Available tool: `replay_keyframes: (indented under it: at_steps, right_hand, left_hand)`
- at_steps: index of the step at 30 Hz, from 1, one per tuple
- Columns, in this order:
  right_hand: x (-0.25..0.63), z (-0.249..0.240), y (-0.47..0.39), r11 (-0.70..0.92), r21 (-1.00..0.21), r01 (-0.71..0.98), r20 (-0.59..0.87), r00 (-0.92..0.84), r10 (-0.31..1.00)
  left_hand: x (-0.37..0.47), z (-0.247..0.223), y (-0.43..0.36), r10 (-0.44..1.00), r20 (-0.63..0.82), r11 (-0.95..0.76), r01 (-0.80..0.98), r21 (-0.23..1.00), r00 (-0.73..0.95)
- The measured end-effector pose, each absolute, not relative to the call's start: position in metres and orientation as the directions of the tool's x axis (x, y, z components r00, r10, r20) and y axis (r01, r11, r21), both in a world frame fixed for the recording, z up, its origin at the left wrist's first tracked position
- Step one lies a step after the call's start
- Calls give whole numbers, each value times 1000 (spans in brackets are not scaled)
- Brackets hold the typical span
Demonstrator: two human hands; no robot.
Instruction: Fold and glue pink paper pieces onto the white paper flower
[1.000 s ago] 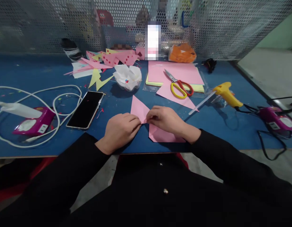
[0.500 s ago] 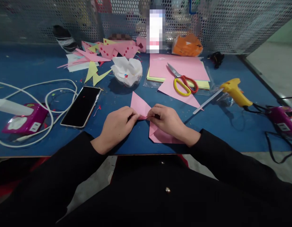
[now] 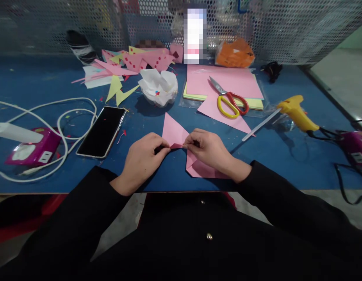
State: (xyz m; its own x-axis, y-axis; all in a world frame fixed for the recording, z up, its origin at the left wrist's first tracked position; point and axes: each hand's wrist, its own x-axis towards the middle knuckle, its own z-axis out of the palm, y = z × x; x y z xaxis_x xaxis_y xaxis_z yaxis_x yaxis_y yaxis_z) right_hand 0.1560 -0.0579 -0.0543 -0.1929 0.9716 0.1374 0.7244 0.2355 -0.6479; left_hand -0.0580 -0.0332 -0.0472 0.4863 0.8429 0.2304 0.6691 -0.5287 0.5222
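A folded pink paper (image 3: pixel 174 132) lies near the table's front edge, one pointed part standing out to the upper left and a wider part under my right hand. My left hand (image 3: pixel 144 160) pinches the paper's lower left corner between thumb and index finger. Thumb and fingers of my right hand (image 3: pixel 209 151) are closed on the same paper a little to the right, hiding part of its middle. Behind it, scissors (image 3: pixel 227 99) with red and yellow handles rest on a stack of pink and yellow sheets (image 3: pixel 233 80).
A black phone (image 3: pixel 101 132) and white cable (image 3: pixel 63 156) lie at left by a purple device (image 3: pixel 46 148). Behind are a white paper bowl (image 3: pixel 160 91) and pink cut-outs (image 3: pixel 145 60). At right is a yellow glue gun (image 3: pixel 298 113) with a glue stick (image 3: pixel 260 125).
The view has shifted slightly. My left hand has moved a little to the left and down along the paper's edge; my right hand keeps its pinch.
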Motion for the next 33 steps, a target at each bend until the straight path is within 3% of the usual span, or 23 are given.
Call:
replay_keyframes:
  at_steps: [10, 24, 29, 33]
  right_hand:
    - [153, -55, -57, 232, -587, 776, 133, -191, 973]
    - [156, -54, -56, 229, -673, 703, 138, -185, 973]
    - [156, -54, -55, 239, -677, 696, 143, -194, 971]
    - [155, -54, -56, 234, -676, 699, 136, -194, 972]
  left_hand:
    - [-55, -47, -32, 856, 225, -510, 688, 516, 466]
    - [-47, -48, -38, 864, 242, -503, 761, 410, 441]
    - [-46, -48, -41, 833, 297, -545, 782, 301, 467]
    - [-48, -52, -41, 663, 406, -727, 670, 150, 629]
